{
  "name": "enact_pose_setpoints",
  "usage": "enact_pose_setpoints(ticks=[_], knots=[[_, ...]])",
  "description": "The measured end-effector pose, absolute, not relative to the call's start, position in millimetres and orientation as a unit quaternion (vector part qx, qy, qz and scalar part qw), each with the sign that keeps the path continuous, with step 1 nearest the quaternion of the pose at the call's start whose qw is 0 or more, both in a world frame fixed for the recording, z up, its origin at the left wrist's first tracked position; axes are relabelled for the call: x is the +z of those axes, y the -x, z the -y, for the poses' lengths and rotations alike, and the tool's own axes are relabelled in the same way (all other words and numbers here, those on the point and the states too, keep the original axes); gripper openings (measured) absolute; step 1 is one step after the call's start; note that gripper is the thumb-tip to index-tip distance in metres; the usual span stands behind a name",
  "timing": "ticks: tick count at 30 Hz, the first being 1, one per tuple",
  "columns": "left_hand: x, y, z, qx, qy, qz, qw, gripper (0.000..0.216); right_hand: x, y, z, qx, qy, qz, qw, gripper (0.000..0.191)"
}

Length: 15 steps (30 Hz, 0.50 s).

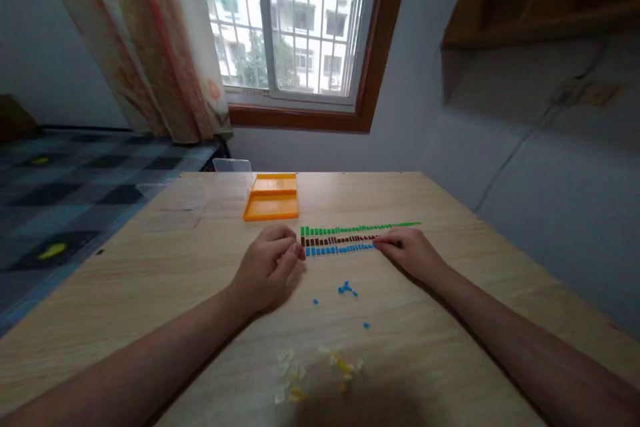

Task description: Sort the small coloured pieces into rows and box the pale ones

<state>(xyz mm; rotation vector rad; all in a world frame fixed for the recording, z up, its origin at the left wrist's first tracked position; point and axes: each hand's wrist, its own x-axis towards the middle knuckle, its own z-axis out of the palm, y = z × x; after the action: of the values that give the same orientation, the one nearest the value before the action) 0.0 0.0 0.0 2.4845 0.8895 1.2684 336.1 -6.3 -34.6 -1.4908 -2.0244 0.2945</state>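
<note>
Three rows of small blocks run across the table: a green row [350, 229], a brown row [340, 240] and a blue row [333, 251]. At their left end is my left hand [270, 263], its fingers curled in and the thumb pressed close by the first blue block; what lies between them is hidden. My right hand [410, 250] pinches at the right end of the blue row, with a small blue block [374, 245] at its fingertips. Nearer to me lies a loose cluster of blue blocks [346, 288], with single blue blocks [367, 325] around it.
An orange tray [273, 217] with two parts sits behind my left hand. To its left are clear plastic box pieces [233, 165]. Clear and yellow bits [345, 365] lie at the front of the wooden table [200, 360]. A window [300, 27] and wall stand beyond.
</note>
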Motion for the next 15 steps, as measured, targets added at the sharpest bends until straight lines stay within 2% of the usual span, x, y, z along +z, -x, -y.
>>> enact_pose_setpoints(ticks=[15], knots=[[-3.2, 1.6, -0.6, 0.423, -0.848, -0.301, 0.106, 0.039, -33.4, -334.6, 7.2, 0.109, 0.559, 0.769, 0.290, 0.015]])
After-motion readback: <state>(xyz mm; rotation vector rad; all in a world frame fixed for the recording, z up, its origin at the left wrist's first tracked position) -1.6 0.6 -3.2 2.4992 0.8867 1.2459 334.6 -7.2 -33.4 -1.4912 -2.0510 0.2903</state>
